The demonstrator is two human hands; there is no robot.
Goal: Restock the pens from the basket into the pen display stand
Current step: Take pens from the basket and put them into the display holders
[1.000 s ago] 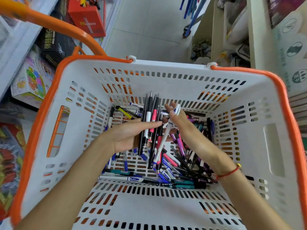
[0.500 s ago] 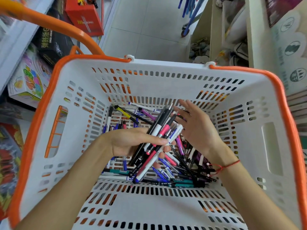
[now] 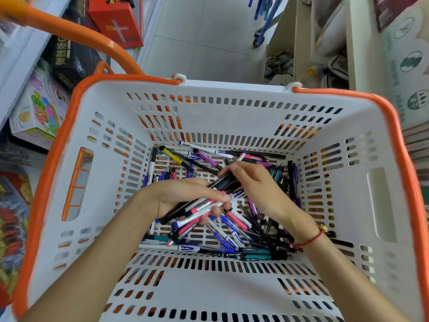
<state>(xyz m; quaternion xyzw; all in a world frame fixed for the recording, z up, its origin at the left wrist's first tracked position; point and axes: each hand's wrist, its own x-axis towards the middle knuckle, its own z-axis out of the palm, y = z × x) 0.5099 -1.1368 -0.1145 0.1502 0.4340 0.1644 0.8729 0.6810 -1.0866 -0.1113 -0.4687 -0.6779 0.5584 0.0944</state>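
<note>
Change since the earlier frames: the bundle of pens (image 3: 199, 209) in the left hand (image 3: 183, 198) had tipped from near upright to lying slantwise, tips toward the near left. The right hand (image 3: 257, 187), earlier spread flat beside the bundle, had closed its fingertips on the bundle's black upper ends.

Hands: left hand curled round the bundle, thumb over the top, fingers beneath. Right hand pinched the far end of the same bundle, its wrist ringed by a red string bracelet (image 3: 312, 239).

Container: basket (image 3: 232, 117), white plastic, slotted walls and floor, orange rim, one orange tubular handle (image 3: 69, 31) swung out to the far left. Both hands were inside it.

Contents: loose pens (image 3: 234, 235) heaped across the basket floor, crossing at all angles; slim barrels in blue, pink, purple, teal, black and white, one with a yellow grip (image 3: 173, 155) near the far wall. The held bundle included black, pink and white barrels, some with printed lettering too blurred to read.

Surroundings: pale tiled floor (image 3: 204, 36) beyond the basket; red box (image 3: 116, 22), black box (image 3: 69, 59) and a brightly printed carton (image 3: 39, 112) on shelving to the left; cream shelf units (image 3: 301, 43) to the right.
</note>
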